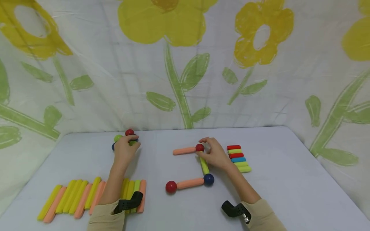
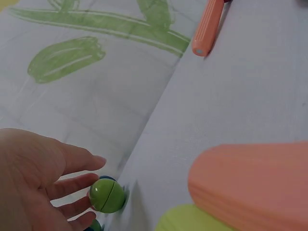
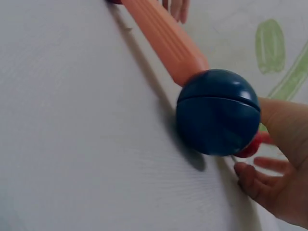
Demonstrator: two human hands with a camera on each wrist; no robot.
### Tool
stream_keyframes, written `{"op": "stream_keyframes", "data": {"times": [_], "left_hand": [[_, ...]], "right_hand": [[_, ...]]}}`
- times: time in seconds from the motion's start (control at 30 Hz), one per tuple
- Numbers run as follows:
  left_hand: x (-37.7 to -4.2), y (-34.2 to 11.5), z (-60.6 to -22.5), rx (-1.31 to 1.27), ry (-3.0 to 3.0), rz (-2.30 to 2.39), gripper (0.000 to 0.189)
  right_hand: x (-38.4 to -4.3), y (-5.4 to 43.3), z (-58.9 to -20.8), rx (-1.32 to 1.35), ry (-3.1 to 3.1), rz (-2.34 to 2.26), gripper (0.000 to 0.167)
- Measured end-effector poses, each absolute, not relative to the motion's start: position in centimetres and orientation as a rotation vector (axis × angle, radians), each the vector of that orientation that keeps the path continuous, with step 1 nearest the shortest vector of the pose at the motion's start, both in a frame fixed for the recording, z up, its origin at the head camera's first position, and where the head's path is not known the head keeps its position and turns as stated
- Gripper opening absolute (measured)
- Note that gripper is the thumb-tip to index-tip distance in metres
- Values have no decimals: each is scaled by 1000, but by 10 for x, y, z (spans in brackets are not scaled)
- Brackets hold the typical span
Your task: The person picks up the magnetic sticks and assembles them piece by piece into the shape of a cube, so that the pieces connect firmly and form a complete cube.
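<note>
My left hand (image 1: 126, 148) is at a cluster of balls at the back left, thumb and fingers spread beside a green ball (image 2: 107, 196). A red ball (image 1: 129, 132) sits behind that hand; it partly hides blue and green ones. With my right hand (image 1: 215, 154) I hold the red ball (image 1: 199, 147) at the upper corner of a joined figure, thumb and fingers around it. From that ball a peach stick (image 1: 184, 150) runs left and a yellow-green stick (image 1: 204, 165) runs to a blue ball (image 3: 218, 113). Another peach stick (image 1: 190, 183) links the blue ball to a red ball (image 1: 171, 187).
Yellow and peach long sticks (image 1: 69, 196) lie in a row at the front left, partly under my left forearm. Several short sticks (image 1: 237, 159) in red, blue and yellow-green lie right of my right hand. A flowered curtain (image 1: 138, 70) hangs behind the white table (image 1: 289, 179).
</note>
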State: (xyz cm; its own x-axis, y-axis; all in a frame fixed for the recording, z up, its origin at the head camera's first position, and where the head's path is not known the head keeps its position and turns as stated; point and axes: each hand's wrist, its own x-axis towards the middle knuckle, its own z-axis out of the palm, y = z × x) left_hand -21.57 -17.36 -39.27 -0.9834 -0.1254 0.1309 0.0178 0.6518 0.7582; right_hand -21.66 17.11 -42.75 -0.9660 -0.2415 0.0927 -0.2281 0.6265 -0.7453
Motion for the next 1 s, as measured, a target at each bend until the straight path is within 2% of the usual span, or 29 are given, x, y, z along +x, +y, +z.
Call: {"op": "stream_keyframes", "data": {"times": [0.17,0.4,1.0], "left_hand": [[-215,-175,-394,107,-2742,-1234,35],[-217,-174,-395,89,-2823,-1286,37],[-217,-152,-394,-76,-2901,-1442,34]], "right_hand": [[-216,168,-436,-598,2852,-1245,42],[-214,169,-441,-525,2830,-1388,22],[-217,162,-441,-395,2830,-1421,21]]}}
